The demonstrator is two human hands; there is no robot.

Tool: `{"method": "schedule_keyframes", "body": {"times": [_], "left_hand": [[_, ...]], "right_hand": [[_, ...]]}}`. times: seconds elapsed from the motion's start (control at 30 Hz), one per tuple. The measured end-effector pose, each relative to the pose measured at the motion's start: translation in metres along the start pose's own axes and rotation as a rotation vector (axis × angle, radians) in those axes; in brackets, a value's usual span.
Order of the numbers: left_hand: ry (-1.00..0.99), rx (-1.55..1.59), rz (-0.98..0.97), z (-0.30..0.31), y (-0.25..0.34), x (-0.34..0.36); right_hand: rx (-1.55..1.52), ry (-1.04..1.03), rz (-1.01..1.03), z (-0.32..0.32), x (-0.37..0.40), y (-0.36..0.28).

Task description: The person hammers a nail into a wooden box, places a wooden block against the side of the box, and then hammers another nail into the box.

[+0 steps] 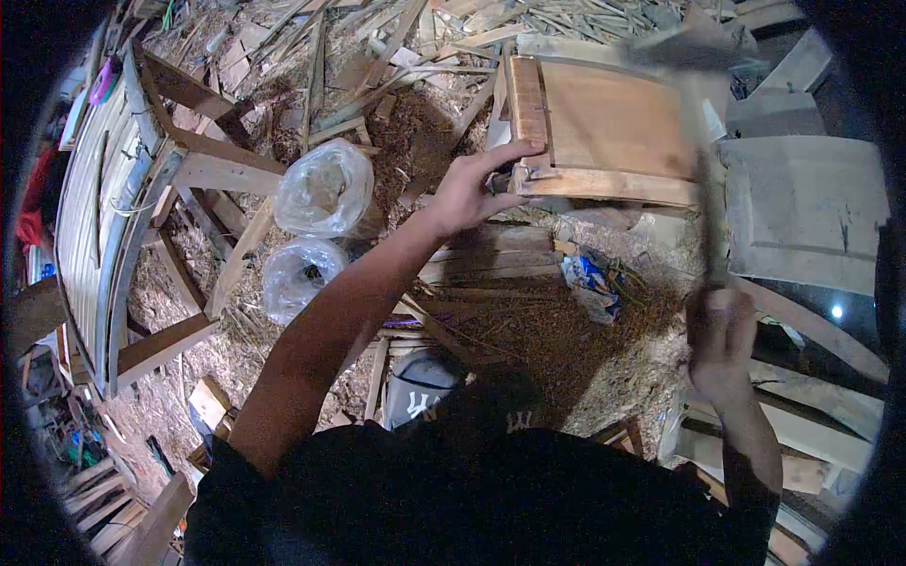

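My left hand (479, 186) grips the near left corner of a framed wooden panel (618, 118), one finger over the top of the frame and the rest of the grip at its edge. The panel has a smooth brown middle set between lighter wooden rails. My right hand (722, 335) is closed around the handle of a hammer (710, 208). Its handle points away from me, and its head, smeared by motion, is up beside the panel's far right corner.
Two clear plastic bags (326, 189) stand left of my forearm. A slatted wooden frame (113, 217) rises at the far left. Another wooden panel (802, 212) lies at the right. A blue-and-white packet (593, 286) lies among wood shavings, with offcuts (387, 57) heaped at the back.
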State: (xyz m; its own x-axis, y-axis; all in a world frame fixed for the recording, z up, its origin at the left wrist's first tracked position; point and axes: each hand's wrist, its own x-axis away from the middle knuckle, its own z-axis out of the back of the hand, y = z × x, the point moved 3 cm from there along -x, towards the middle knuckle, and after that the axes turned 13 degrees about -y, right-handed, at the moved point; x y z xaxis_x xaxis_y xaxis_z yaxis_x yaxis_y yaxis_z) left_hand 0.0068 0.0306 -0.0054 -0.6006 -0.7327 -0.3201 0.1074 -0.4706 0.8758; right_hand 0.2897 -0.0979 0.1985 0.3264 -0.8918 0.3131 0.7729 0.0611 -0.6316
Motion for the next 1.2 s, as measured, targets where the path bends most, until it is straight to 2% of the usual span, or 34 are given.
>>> {"method": "schedule_keyframes", "body": {"times": [0.03,0.07,0.1,0.2,0.23,0.3,0.37,0.43,0.47,0.5,0.57,0.6,0.63,0.7,0.77,0.87,0.9,0.97,1.0,1.03,1.1,1.13,1.17,1.2], "left_hand": [[0.021,0.007,-0.022,-0.001,0.001,-0.001],[0.02,0.008,-0.023,-0.001,0.001,-0.002],[0.016,0.008,-0.023,0.0,0.001,-0.002],[0.0,0.015,-0.009,0.002,0.003,0.0],[-0.018,0.03,0.011,0.001,0.004,0.001],[0.001,0.029,0.001,0.003,0.003,-0.001],[0.01,0.032,-0.008,0.002,0.004,-0.001],[0.003,0.034,0.013,0.002,0.005,-0.001],[0.002,0.035,0.013,0.001,0.006,-0.001],[0.002,0.037,0.017,0.001,0.006,-0.001],[0.002,0.037,0.016,0.002,0.006,0.0],[-0.01,0.041,0.022,0.002,0.004,0.001],[-0.026,0.048,0.029,0.002,0.006,0.001],[-0.015,0.068,0.05,0.001,0.007,0.003],[-0.015,0.047,0.017,0.002,0.007,0.0],[-0.009,0.027,0.028,0.002,0.007,0.0],[-0.001,0.042,0.023,0.001,0.007,-0.001],[-0.007,0.035,0.017,-0.001,0.003,0.002],[-0.009,0.025,0.013,0.001,0.003,0.0],[-0.011,0.023,0.01,0.002,0.003,-0.001],[-0.004,-0.007,0.013,0.002,0.001,0.003],[0.002,0.007,0.003,0.002,0.004,0.002],[0.002,0.005,-0.004,0.002,0.005,-0.001],[0.013,0.021,-0.009,0.002,0.006,-0.002]], "right_hand": [[-0.329,-0.052,-0.067,0.005,0.003,0.002],[-0.452,0.15,0.094,-0.002,0.001,-0.003],[-0.451,0.151,0.094,-0.009,-0.004,-0.004],[0.275,-0.33,-0.419,-0.031,-0.017,0.008],[0.276,-0.329,-0.418,-0.03,-0.015,0.006],[0.154,-0.171,-0.178,-0.025,-0.012,-0.002],[0.11,-0.089,-0.137,-0.015,-0.001,0.009],[-0.372,0.029,-0.061,0.005,0.004,-0.004],[-0.676,0.192,0.033,-0.007,0.001,-0.008],[-0.675,0.193,0.032,-0.018,0.001,0.011],[0.267,0.144,0.251,-0.032,-0.002,0.035],[0.208,-0.104,-0.063,-0.036,-0.017,0.012],[0.211,-0.098,-0.063,-0.03,-0.016,0.007],[0.271,-0.18,-0.205,-0.023,-0.01,0.008],[0.185,-0.155,-0.176,-0.007,-0.007,0.005],[-0.686,0.175,0.093,-0.004,0.004,0.015],[-0.685,0.177,0.091,-0.013,0.004,0.023],[0.426,-0.011,0.187,-0.028,-0.005,0.019],[0.206,-0.371,-0.355,-0.031,-0.023,0.004],[0.204,-0.367,-0.355,-0.033,-0.019,0.01],[0.353,0.072,0.096,-0.03,-0.009,0.015],[0.121,-0.07,-0.158,-0.013,-0.007,0.009],[0.123,-0.063,-0.157,-0.006,-0.006,0.011],[-0.25,0.014,-0.057,0.002,-0.003,0.013]]}}
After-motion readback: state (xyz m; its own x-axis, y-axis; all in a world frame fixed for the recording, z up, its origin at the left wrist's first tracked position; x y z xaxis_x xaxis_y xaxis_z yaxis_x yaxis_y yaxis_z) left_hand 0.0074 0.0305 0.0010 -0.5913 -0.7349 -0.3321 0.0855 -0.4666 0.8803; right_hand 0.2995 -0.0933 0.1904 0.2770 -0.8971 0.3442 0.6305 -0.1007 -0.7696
